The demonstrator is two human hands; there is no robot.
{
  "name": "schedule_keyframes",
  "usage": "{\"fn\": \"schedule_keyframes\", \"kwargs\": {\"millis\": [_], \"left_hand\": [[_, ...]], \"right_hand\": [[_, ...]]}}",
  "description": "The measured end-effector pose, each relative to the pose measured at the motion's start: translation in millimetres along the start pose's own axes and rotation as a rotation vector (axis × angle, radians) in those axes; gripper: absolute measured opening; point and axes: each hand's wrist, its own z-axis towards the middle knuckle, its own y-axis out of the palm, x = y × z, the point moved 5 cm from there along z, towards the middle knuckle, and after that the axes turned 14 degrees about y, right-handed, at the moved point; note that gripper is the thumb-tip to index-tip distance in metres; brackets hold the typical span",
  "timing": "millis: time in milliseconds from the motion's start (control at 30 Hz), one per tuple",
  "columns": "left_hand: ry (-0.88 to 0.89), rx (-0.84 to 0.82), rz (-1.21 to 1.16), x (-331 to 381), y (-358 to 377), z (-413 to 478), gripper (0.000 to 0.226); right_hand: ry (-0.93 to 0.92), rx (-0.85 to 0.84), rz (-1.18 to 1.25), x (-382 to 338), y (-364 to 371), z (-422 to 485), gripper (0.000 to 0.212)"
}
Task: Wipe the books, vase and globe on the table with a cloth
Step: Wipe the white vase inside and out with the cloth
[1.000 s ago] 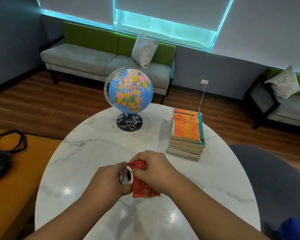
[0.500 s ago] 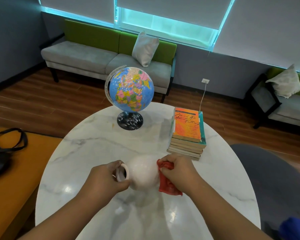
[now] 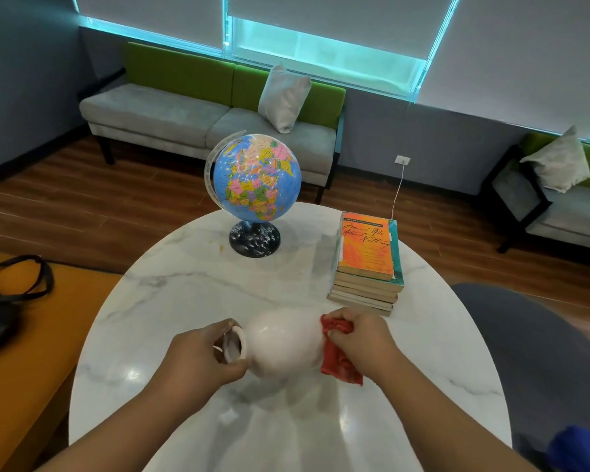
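A white round-bellied vase [image 3: 285, 342] is held on its side above the marble table [image 3: 184, 301], mouth pointing left. My left hand [image 3: 198, 356] grips its neck and rim. My right hand [image 3: 358, 342] holds a bunched red cloth [image 3: 338, 362] against the vase's base end. A blue globe [image 3: 258, 177] on a black stand sits at the table's far side. To its right lies a stack of books [image 3: 367, 264] with an orange cover on top.
A black bag [image 3: 4, 301] lies on an orange seat at the left. A dark grey chair [image 3: 542, 352] is at the right. Green-backed sofas [image 3: 212, 107] with cushions line the far wall.
My right hand slid the red cloth from the vase's neck rightward along the body to its base end, uncovering the white belly. My left hand kept its grip on the neck.
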Motion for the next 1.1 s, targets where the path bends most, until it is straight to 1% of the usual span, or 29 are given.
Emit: {"fn": "schedule_keyframes", "kwargs": {"millis": [67,167,233,300,400,433,467,567,667,733,833,900,933,1000,1100], "left_hand": [[0.002,0.004,-0.001,0.0,0.7,0.2,0.039],[0.017,-0.007,0.005,-1.4,2.3,0.6,0.037],[0.02,-0.022,0.004,-3.9,2.0,-0.1,0.037],[0.011,-0.028,0.004,-7.3,0.6,-2.0,0.036],[0.004,-0.018,-0.011,-10.1,0.3,-6.9,0.037],[0.017,-0.015,-0.01,-10.0,1.3,-8.0,0.037],[0.035,-0.013,0.0,-9.3,2.2,-8.4,0.038],[0.09,-0.023,0.036,-4.2,4.3,-8.2,0.038],[0.14,-0.027,0.068,1.3,5.8,-7.1,0.038],[0.146,-0.03,0.075,2.3,5.4,-7.6,0.04],[0.143,-0.029,0.076,-0.7,4.9,-8.7,0.043],[0.146,-0.027,0.08,-0.3,5.7,-9.1,0.043],[0.153,-0.027,0.084,1.0,6.4,-8.7,0.042],[0.171,-0.026,0.101,4.1,7.4,-7.0,0.039],[0.199,-0.014,0.145,9.6,7.5,-3.5,0.031]], "right_hand": [[-0.098,0.016,-0.021,-10.2,7.9,-13.0,0.031],[-0.325,-0.074,-0.023,-34.4,24.1,-41.8,0.034],[-0.38,-0.119,-0.045,-38.2,29.2,-46.9,0.035],[-0.314,-0.08,0.011,-29.6,22.0,-35.5,0.034],[-0.069,-0.002,0.093,-4.4,4.5,-13.8,0.033],[-0.012,0.014,0.082,0.9,1.7,-10.4,0.032],[0.005,0.033,0.046,2.3,0.9,-8.5,0.031],[-0.072,0.059,-0.029,-12.4,5.9,-18.3,0.03],[-0.218,-0.013,-0.052,-35.2,16.8,-37.7,0.031],[-0.258,-0.07,-0.047,-39.2,20.3,-43.4,0.032],[-0.106,-0.078,0.068,-23.9,9.0,-28.8,0.033],[-0.028,-0.035,0.048,-14.6,2.0,-21.1,0.033],[-0.029,-0.005,-0.002,-13.0,1.6,-19.7,0.032],[-0.091,0.048,-0.098,-19.0,5.8,-24.4,0.03],[-0.301,0.056,-0.168,-43.8,18.9,-46.6,0.032]]}}
